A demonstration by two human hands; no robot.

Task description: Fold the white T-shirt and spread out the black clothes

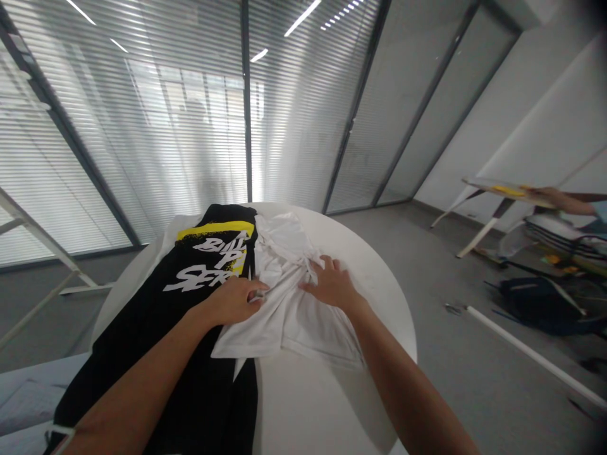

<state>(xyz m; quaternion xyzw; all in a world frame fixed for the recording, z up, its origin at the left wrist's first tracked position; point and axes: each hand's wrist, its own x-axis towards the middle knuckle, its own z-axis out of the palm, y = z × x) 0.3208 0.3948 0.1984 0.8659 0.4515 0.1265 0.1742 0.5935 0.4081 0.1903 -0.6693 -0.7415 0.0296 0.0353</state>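
A crumpled white garment (pixel 294 322) lies on the round white table (pixel 303 404), its hems toward me. Its kind is unclear, though the near end looks like two legs of shorts. My left hand (pixel 234 300) is closed at its left side, a fold of the cloth between thumb and fingers. On the right side of the garment rests my right hand (pixel 334 283), fingers spread and thumb apart, over bunched folds. To the left, a black garment (pixel 156 322) with white lettering and a yellow band is spread lengthwise, partly under my left forearm.
Glass partitions with blinds (pixel 190 126) stand behind the table. A white metal frame (pixel 42 246) is at the left. At the right, another person's hand (pixel 545 194) is over a second table (pixel 488 186), with a dark bag (pixel 540 303) and a white pole (pixel 531 354) on the floor.
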